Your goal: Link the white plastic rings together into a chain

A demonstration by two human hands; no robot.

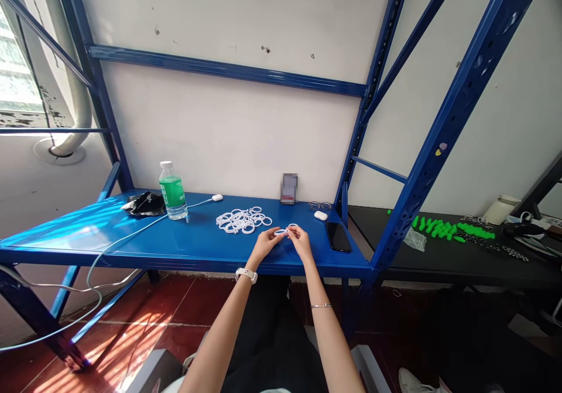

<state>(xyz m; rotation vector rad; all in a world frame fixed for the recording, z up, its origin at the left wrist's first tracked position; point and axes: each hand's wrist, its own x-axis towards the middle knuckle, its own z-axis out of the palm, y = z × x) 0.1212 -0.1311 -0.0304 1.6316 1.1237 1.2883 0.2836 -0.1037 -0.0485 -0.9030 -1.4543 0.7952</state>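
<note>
My left hand [266, 245] and my right hand [300, 243] meet over the front of the blue table [197, 243]. The fingers of my left hand pinch a small white ring [280, 231]. Another white ring [292, 225] shows at the fingertips of my right hand, which are also closed. Whether the two rings are joined is too small to tell. Left of my hands lies a loose pile of white rings [240, 221], several of them overlapping.
A water bottle [172, 192] stands beside a black plastic bag [149, 204] and a white cable [118, 241]. At the right are a phone [338, 237], a white earbud case [320, 216] and glasses [320, 205]. Blue posts [443, 141] frame the table; green pieces [441, 229] lie on a black table.
</note>
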